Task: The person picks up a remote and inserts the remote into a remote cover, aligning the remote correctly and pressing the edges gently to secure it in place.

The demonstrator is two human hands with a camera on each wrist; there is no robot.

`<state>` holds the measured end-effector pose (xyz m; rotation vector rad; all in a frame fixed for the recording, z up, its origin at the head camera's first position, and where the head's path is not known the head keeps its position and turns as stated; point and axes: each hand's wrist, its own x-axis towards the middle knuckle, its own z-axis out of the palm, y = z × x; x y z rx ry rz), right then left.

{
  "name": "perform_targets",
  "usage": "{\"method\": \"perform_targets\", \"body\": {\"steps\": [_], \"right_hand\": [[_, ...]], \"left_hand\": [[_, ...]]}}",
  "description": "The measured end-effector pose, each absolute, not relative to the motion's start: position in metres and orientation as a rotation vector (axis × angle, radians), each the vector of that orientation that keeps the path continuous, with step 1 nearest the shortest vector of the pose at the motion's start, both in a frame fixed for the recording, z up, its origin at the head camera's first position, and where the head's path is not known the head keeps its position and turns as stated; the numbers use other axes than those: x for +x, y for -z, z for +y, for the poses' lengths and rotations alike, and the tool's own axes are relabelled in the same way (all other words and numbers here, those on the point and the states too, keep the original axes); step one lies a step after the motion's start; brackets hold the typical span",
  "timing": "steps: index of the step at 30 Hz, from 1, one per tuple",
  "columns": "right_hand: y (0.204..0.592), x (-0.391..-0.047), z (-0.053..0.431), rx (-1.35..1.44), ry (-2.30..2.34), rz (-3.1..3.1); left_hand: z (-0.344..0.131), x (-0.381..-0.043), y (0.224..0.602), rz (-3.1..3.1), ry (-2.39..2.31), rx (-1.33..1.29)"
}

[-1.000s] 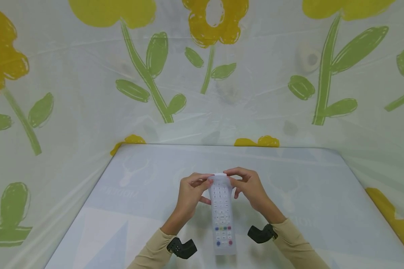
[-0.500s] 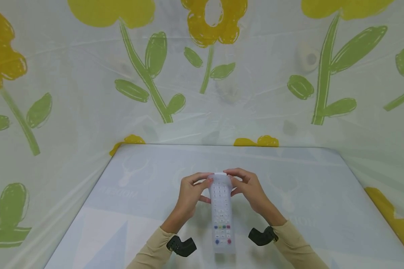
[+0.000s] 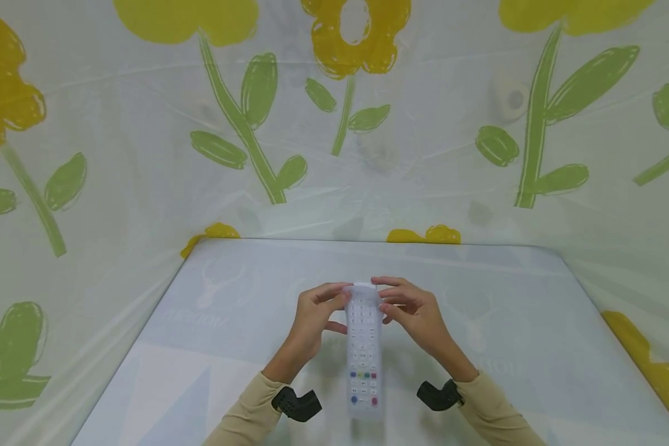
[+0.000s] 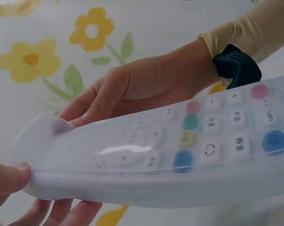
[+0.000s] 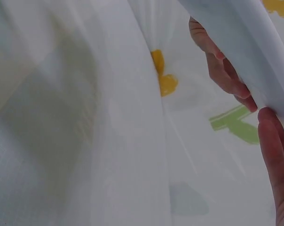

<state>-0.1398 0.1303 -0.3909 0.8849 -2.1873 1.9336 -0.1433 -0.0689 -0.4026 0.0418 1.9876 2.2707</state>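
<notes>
A white remote control (image 3: 363,353) in a translucent soft cover (image 4: 109,181) is held up above the table, keypad facing the person. My left hand (image 3: 314,316) pinches its top left edge, the thumb in front and the other fingers behind. My right hand (image 3: 415,310) is at the top right edge, thumb and fingertips against the cover. In the left wrist view a raised flap of the cover (image 4: 31,134) shows at the remote's top end. Its back faces the right wrist view, where part of the right hand (image 5: 276,155) touches the lower corner.
A pale table (image 3: 245,334) with faint printed marks lies underneath. Around it hangs a whitish curtain (image 3: 424,173) with yellow flowers and green leaves. Black wrist devices (image 3: 297,404) sit on both forearms over beige sleeves.
My right hand has shifted its fingers at the top right edge, its thumb sliding outward and its forefinger lifting a little. The remote has moved slightly left; the left hand keeps its pinch.
</notes>
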Motion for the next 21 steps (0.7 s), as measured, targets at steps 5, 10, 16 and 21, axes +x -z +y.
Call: {"method": "perform_targets", "body": {"steps": [5, 10, 16, 21], "right_hand": [[0.3881, -0.1404, 0.1305, 0.888, -1.915, -2.174], [0.3896, -0.1425, 0.1309, 0.889, -1.919, -2.152], [0.3921, -0.1437, 0.1314, 0.838, -1.922, -2.166], [0.3943, -0.1448, 0.1318, 0.792, -1.958, -2.166]], "left_hand": [[-0.0685, -0.1424, 0.4026, 1.972, -2.258, 0.060], [-0.0680, -0.1420, 0.4034, 1.942, -2.249, 0.046], [-0.0662, -0.1421, 0.4049, 1.901, -2.268, 0.042], [-0.0650, -0.1420, 0.4057, 1.888, -2.294, 0.050]]}}
